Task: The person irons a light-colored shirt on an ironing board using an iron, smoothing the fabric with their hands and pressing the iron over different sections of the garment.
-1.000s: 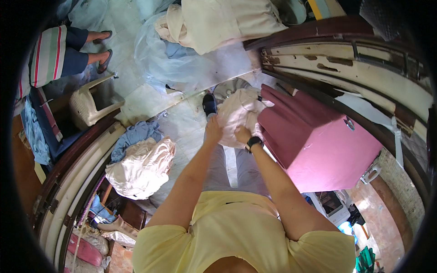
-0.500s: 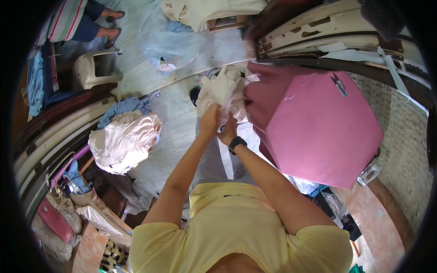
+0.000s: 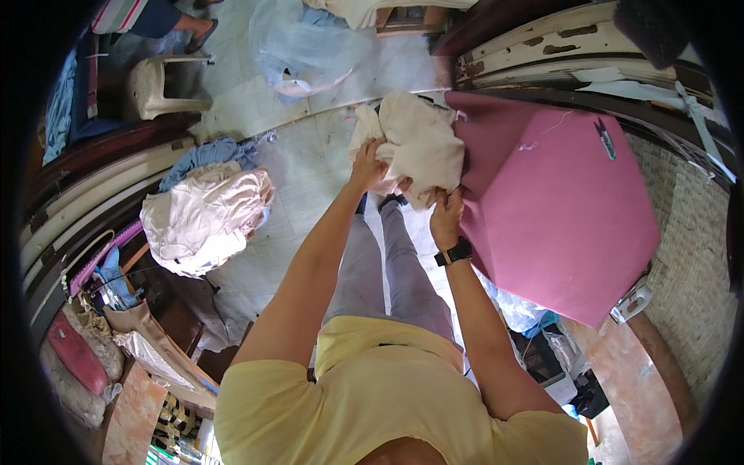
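A crumpled cream cloth (image 3: 422, 143) hangs between my two outstretched hands, above the floor and beside the pink-covered table. My left hand (image 3: 367, 164) is closed on its left edge. My right hand (image 3: 446, 219), with a black watch on the wrist, pinches the lower right edge with fingertips. Folds hide part of my left fingers. The pink cover (image 3: 566, 201) lies just right of the cloth, and its hanging side almost meets my right hand. Thread snips (image 3: 605, 140) lie on top of it near the far corner, with loose white threads beside them.
On the left sits a heap of pale cloth (image 3: 205, 221) with blue cloth (image 3: 208, 160) behind it. A beige plastic stool (image 3: 159, 91) stands farther back, near another person's leg (image 3: 188, 25). Sheer bluish material (image 3: 306, 50) lies on the far floor. A woven mat (image 3: 686, 240) is at right.
My hands have moved apart, the right one shifting rightward, and the cream cloth is spread wider between them. My view has shifted slightly. The other person's legs now show less.
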{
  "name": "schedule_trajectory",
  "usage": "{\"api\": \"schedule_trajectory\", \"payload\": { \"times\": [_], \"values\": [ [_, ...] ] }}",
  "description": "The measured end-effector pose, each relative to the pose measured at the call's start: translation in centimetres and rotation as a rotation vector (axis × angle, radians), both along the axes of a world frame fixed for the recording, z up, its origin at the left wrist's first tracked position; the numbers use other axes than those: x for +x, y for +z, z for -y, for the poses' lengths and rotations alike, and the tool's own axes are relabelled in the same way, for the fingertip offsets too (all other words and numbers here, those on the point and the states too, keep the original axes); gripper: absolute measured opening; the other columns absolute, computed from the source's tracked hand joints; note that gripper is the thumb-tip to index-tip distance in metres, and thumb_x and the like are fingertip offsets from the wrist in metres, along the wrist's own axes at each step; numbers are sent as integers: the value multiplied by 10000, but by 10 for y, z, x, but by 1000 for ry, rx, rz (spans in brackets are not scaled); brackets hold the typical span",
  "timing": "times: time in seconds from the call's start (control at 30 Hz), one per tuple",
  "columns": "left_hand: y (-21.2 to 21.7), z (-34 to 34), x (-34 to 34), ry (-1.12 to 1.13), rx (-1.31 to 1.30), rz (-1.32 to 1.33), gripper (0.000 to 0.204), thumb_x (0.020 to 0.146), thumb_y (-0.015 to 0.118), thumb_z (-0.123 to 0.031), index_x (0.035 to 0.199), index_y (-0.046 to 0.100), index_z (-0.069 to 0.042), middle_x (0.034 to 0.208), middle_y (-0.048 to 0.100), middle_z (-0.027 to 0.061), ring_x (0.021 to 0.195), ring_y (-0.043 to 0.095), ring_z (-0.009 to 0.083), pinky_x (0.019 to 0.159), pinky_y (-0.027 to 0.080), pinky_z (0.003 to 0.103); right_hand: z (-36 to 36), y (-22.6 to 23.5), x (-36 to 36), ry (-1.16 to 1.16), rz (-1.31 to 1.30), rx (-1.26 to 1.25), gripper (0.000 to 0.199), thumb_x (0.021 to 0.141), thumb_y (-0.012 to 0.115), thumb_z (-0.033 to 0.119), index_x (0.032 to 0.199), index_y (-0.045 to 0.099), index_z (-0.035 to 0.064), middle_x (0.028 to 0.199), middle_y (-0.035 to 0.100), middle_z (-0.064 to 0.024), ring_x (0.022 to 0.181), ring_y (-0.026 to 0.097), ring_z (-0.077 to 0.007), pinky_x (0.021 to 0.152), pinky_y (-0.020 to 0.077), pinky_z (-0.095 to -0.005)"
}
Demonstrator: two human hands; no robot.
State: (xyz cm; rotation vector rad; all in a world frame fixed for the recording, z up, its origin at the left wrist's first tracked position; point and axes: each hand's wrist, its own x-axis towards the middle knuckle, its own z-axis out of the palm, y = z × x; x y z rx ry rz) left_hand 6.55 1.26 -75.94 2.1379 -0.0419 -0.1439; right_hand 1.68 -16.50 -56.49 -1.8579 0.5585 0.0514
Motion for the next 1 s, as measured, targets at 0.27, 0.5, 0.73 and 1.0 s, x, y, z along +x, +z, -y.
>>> {"api": "schedule_trajectory", "payload": {
  "times": [0.27, 0.5, 0.73, 1.0],
  "values": [
    [-24, -4, -9, 55, -13, -95, 477, 770, 735, -175, 1224, 605, -116, 1393, 398, 224, 1256, 445, 407, 1031, 422, 449, 1, 115, 7, -193, 270, 286, 222, 1026, 395, 68, 1191, 521, -12, 977, 617, -88, 886, 556, -137, 794, 464, -299],
    [-2, -2, 13, 80, 55, -115, 371, 762, 684, -153, 1110, 641, -33, 1261, 481, 234, 1159, 500, 414, 992, 431, 448, 35, 204, -9, -235, 313, 10, 192, 1013, 459, 110, 970, 590, -24, 779, 587, 2, 724, 508, -65, 680, 428, -237],
    [90, -41, -12, 530, 1, 37, 451, 725, 577, -15, 1175, 579, 3, 1183, 522, 189, 1105, 533, 390, 961, 437, 420, 41, 298, -52, 225, -76, 315, 249, 827, 757, 206, 877, 641, -8, 770, 650, -16, 741, 571, -64, 681, 466, -247],
    [364, -26, -55, -311, -444, 147, 721, 838, 670, -234, 1450, 346, -33, 1448, 401, 175, 1369, 359, 317, 1092, 339, 434, 98, 439, -145, 115, 148, 241, 341, 786, 796, 286, 808, 653, -23, 711, 633, -20, 663, 556, -77, 568, 417, -230]
  ]
}}
